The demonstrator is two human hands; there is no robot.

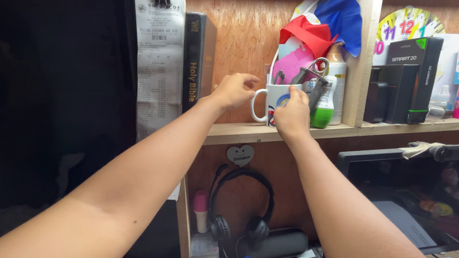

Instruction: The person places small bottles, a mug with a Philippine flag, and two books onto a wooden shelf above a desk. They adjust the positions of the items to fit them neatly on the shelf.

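Both arms reached up to the wooden plywood shelf [240, 131], centre of frame. Left hand [234, 91] sat just left of the white ceramic mug with a coloured print [271, 102], fingers curled loosely, thumb and forefinger tips close together near the mug's handle. Couldn't tell if it actually touched the handle. Right hand [292, 116] was against the mug's front, fingers bunched together at the rim, tips up by the metal scissors with grey handles [313, 72] standing in the mug. Whether it pinched anything: couldn't tell, back of hand blocked the view.

Mug stood upright on the shelf board, centre frame, stuffed with red, pink and blue paper pieces [315, 29]. Green-and-white plastic bottle [324, 102] just right of it, touching or nearly so.

Left of centre: black hardcover book [197, 56] upright, long white printed receipt on a binder clip [156, 63] hanging beside it. Upper right compartment: black rectangular box [411, 77]. Below shelf: black over-ear headphones [241, 205] hanging at centre bottom, dark monitor [424, 191] at lower right.
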